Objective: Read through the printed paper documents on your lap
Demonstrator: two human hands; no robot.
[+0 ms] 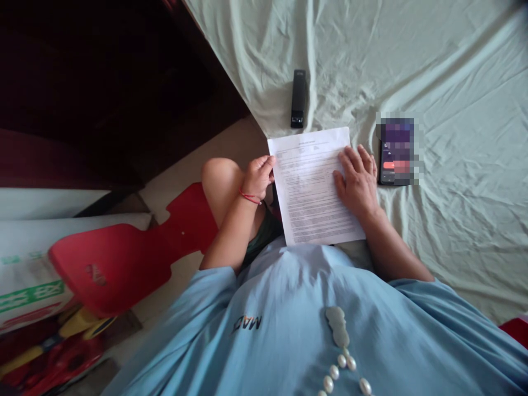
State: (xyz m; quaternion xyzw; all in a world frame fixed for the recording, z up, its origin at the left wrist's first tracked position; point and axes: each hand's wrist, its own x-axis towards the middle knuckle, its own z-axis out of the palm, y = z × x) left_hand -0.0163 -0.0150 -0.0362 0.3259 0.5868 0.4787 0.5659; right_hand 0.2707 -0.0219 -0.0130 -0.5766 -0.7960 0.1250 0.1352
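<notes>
A printed sheet of paper [311,192] lies before me, its right part on the green cloth and its lower edge by my shirt. My left hand [259,175], with a red string round the wrist, pinches the sheet's upper left edge between thumb and fingers. Resting on the right side of the page is my right hand [358,179], palm down with the fingers stretched out. Whether more sheets lie under the top one I cannot tell. Just beyond the page's top edge sits a black stapler [298,99], apart from both hands.
A phone [396,154] with a lit, partly blurred screen lies right of my right hand. Wrinkled green cloth [466,220] covers the surface. To my left are a red plastic chair [119,264], a white printed bag [28,264] and dark furniture [103,82].
</notes>
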